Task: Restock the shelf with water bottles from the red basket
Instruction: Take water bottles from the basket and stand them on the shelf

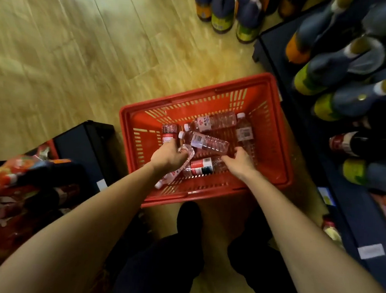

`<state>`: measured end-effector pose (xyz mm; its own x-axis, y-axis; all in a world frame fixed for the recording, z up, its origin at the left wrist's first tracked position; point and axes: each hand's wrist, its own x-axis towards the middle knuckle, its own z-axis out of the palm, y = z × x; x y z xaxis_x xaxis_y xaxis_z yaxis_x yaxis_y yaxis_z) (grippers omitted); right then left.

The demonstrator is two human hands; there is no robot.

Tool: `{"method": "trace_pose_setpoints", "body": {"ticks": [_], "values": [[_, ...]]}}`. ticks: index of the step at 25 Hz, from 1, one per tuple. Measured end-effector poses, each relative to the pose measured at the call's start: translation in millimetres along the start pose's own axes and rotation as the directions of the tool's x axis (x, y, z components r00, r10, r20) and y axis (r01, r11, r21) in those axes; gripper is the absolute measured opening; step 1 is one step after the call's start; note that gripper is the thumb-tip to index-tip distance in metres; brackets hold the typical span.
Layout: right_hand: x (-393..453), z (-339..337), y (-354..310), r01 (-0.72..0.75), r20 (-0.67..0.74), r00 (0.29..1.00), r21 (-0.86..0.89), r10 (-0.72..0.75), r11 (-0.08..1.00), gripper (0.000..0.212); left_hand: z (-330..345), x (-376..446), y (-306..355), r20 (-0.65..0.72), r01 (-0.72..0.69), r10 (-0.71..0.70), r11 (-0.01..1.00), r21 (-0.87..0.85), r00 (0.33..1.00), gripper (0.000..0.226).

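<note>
The red basket stands on the wooden floor in front of my feet. Several clear water bottles with white caps lie in it, among them one across the middle and one towards the far wall. My left hand grips a tilted bottle whose cap points at the basket's near left corner. My right hand reaches over the end of a red-labelled bottle lying on the basket floor; its fingers curl down at that bottle, and whether they grip it cannot be told.
A dark shelf full of large dark bottles runs along the right. More dark bottles stand on the floor at the top. Red snack packages fill a dark shelf at the left. My dark shoes are just below the basket.
</note>
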<state>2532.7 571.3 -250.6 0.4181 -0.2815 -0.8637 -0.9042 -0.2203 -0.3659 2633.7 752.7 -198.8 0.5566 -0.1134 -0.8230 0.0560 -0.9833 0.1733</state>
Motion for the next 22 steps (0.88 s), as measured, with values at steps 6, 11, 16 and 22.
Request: {"method": "trace_pose_setpoints", "body": {"ticks": [6,11,16,22], "values": [[66,33,30,0.054,-0.007,0.998,-0.216,-0.056,0.975,0.052,42,61,-41,0.008,0.078,-0.078,0.996,0.051,0.997,0.065],[110,54,52,0.048,0.025,0.999,-0.406,-0.041,0.912,0.059,66,95,-61,0.028,0.119,-0.122,0.987,0.105,0.992,0.06],[131,61,50,0.064,0.107,0.994,-0.54,-0.007,0.839,0.069,83,110,-80,0.046,0.154,-0.161,0.98,0.127,0.986,0.067],[134,65,56,0.135,0.105,0.991,-0.759,-0.084,0.638,0.065,88,107,-95,0.026,0.127,-0.135,0.97,0.205,0.99,0.071]]}}
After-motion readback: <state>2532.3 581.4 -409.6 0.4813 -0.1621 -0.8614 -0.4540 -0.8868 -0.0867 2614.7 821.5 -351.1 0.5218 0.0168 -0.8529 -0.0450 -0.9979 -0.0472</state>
